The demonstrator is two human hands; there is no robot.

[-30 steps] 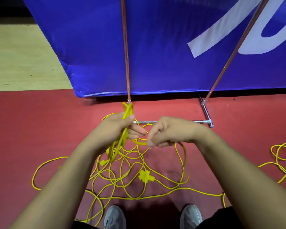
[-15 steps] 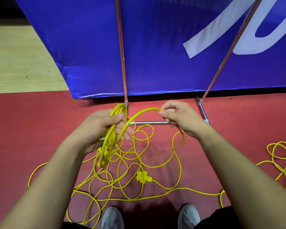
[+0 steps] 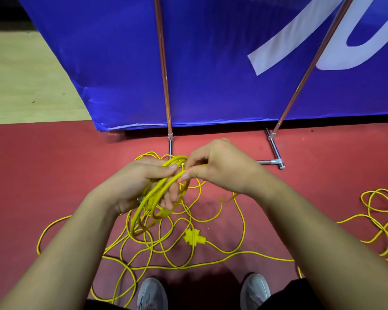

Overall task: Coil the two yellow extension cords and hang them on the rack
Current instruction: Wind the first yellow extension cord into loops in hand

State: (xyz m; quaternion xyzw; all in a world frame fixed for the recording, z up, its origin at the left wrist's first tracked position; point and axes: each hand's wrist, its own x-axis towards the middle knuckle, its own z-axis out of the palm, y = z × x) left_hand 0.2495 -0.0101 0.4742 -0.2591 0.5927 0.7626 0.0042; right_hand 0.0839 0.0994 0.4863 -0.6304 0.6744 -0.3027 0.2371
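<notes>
My left hand [image 3: 141, 184] grips a small coil of yellow extension cord [image 3: 152, 198], its loops hanging down over my palm. My right hand [image 3: 220, 168] pinches a strand of the same cord at the top of the coil, right against my left fingers. The rest of that cord lies tangled on the red floor [image 3: 43, 175] below, with a yellow plug joint [image 3: 194, 238] among the loops. A second yellow cord [image 3: 383, 218] lies in loose loops at the far right. The rack [image 3: 166, 90] stands just beyond my hands, with two copper-coloured poles and a chrome base bar [image 3: 270, 162].
A blue banner [image 3: 211, 59] hangs behind the rack's poles and reaches almost to the floor. A pale wooden floor [image 3: 20, 81] begins at the back left. My two grey shoes [image 3: 152, 294] stand at the bottom edge, close to the cord's loops.
My right hand has swung back left from beside the base bar and laid a fresh loop onto the coil in my left hand. The coil has grown thicker.
</notes>
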